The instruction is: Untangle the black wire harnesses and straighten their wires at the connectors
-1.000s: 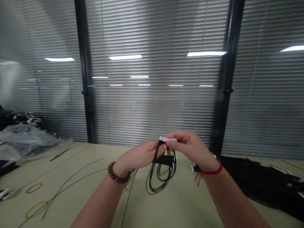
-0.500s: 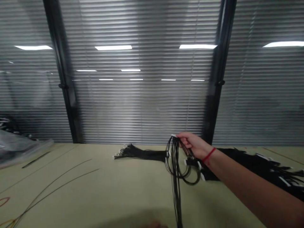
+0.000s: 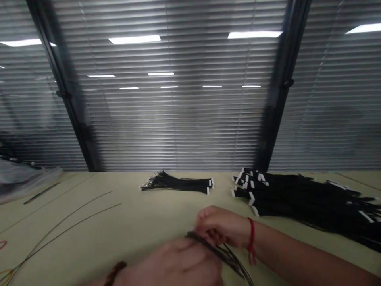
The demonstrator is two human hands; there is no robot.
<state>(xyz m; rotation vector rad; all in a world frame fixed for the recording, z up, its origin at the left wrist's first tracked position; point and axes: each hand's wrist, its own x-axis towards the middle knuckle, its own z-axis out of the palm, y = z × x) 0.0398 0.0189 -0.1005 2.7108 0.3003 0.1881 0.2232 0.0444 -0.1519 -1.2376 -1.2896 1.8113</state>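
Observation:
My right hand (image 3: 218, 226), with a red string at the wrist, pinches a bundle of thin black wires (image 3: 222, 252) near the front of the table. My left hand (image 3: 175, 264), wearing a wooden bead bracelet, is blurred and lies over the bundle's near part. Motion blur hides its fingers, and it covers part of the wires. The bundle's white connector ends are hidden inside my right hand's grip.
A small bunch of black wires with white connectors (image 3: 178, 183) lies on the pale green table (image 3: 89, 226). A large heap of similar wires (image 3: 300, 202) fills the right side. Loose thin wires (image 3: 68, 226) curve across the left. A plastic bag (image 3: 18, 182) sits far left, before glass and blinds (image 3: 178, 119).
My right hand has lowered the bundle from high above the table towards the front edge. My left hand has come back into view over the wires.

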